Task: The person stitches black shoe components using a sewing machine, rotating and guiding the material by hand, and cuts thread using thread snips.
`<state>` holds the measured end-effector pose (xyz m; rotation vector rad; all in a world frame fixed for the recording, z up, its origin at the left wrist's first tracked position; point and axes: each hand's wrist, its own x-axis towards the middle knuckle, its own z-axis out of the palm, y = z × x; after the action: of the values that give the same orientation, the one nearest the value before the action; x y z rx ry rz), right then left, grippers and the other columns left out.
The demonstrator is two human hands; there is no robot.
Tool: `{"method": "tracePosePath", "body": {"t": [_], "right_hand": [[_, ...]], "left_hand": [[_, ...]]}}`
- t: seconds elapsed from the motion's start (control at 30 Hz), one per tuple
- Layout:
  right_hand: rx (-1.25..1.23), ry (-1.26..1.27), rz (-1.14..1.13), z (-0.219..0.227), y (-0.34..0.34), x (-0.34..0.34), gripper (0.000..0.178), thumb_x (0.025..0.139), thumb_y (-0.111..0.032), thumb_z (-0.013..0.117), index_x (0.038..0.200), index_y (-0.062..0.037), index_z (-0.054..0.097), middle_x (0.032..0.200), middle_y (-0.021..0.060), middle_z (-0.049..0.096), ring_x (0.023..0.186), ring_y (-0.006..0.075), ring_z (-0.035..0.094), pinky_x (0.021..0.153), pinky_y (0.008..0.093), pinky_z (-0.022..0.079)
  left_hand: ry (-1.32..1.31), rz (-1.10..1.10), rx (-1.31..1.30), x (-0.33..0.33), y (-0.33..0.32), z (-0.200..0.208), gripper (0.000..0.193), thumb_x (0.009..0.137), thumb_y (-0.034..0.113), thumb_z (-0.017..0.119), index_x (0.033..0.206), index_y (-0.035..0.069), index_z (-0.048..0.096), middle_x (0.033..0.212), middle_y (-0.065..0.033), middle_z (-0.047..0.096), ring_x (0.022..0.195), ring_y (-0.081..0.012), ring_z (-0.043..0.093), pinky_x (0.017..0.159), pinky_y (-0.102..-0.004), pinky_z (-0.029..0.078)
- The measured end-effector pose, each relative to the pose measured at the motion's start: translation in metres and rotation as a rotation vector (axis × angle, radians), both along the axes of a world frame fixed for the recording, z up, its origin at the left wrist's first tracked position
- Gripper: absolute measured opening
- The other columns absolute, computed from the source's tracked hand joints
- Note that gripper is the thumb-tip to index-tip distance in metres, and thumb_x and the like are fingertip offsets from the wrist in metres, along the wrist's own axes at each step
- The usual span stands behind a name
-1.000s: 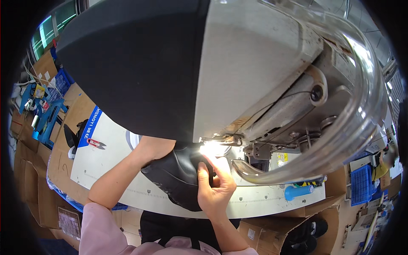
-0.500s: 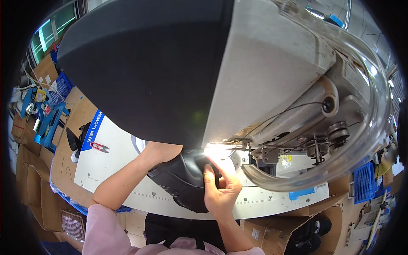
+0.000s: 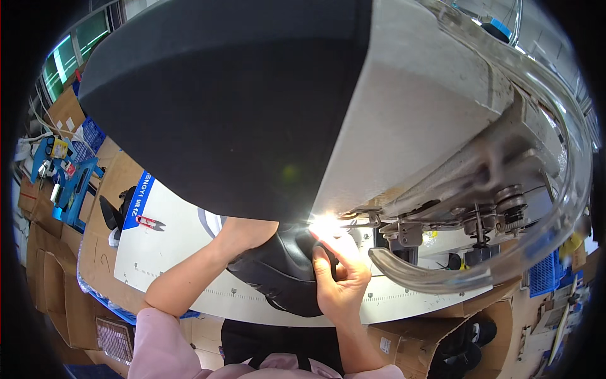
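A black leather piece (image 3: 278,271), smooth and folded, lies over the white table at the sewing machine (image 3: 416,114). My right hand (image 3: 344,275) pinches its right edge between thumb and fingers, the index finger reaching toward the bright lamp glare by the needle area. My left hand (image 3: 252,232) comes in from the left onto the far side of the leather. Its fingers are hidden behind the machine's dark head cover (image 3: 221,120), so I cannot see their grip. Glare hides the stitching point.
Red thread snips (image 3: 150,223) lie on the white tabletop (image 3: 164,252) at left. A clear curved guard tube (image 3: 435,281) arcs around the machine's right side. At lower right stands a cardboard box (image 3: 394,344) with black shoes (image 3: 464,354). A blue crate (image 3: 544,275) is farther right.
The whole view has shifted slightly, so hands and leather appear a little farther right. A lever on the machine's side is now blurred and differently placed. Both hands keep their positions on the leather.
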<state>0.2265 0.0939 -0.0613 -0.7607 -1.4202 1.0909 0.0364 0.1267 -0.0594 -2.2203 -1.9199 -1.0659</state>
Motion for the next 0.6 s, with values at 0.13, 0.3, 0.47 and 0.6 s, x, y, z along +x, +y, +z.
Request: {"method": "tracePosePath", "body": {"t": [0.13,0.3,0.47,0.6], "right_hand": [[-0.082,-0.096,-0.049,0.006,-0.009,-0.005,0.026,0.085,0.002,0.061,0.110,-0.0031,0.067,0.102,0.0043,0.064,0.058,-0.0020,0.039,0.041,0.0152,0.024],[0.032,-0.187,-0.102,0.006,-0.014,-0.013,0.025,0.087,0.001,0.059,0.111,0.0007,0.065,0.100,0.0068,0.064,0.078,0.0064,0.055,0.060,0.0182,0.042],[0.126,-0.241,-0.170,-0.006,-0.009,-0.019,0.023,0.087,0.001,0.059,0.109,0.0029,0.065,0.097,0.0089,0.064,0.083,0.0103,0.057,0.068,0.0207,0.045],[0.086,-0.339,-0.277,0.001,-0.014,-0.024,0.019,0.087,-0.003,0.061,0.104,0.0042,0.063,0.088,0.0072,0.060,0.074,0.0082,0.053,0.063,0.0205,0.044]], "left_hand": [[-0.008,-0.036,0.054,-0.003,0.005,0.004,0.012,0.071,-0.005,0.055,0.080,-0.002,0.063,0.076,-0.0151,0.063,0.069,-0.0299,0.059,0.064,-0.0383,0.047],[-0.074,-0.047,0.079,-0.012,0.009,0.014,0.012,0.071,-0.005,0.056,0.080,-0.002,0.063,0.076,-0.0151,0.063,0.070,-0.0301,0.059,0.064,-0.0381,0.047],[-0.134,-0.058,0.112,-0.017,0.002,0.018,0.012,0.071,-0.005,0.057,0.080,-0.002,0.063,0.076,-0.0152,0.063,0.070,-0.0303,0.060,0.065,-0.0380,0.047],[-0.196,-0.067,0.146,-0.018,0.003,0.022,0.011,0.071,-0.005,0.057,0.080,-0.002,0.063,0.077,-0.0152,0.063,0.070,-0.0305,0.060,0.065,-0.0378,0.047]]}}
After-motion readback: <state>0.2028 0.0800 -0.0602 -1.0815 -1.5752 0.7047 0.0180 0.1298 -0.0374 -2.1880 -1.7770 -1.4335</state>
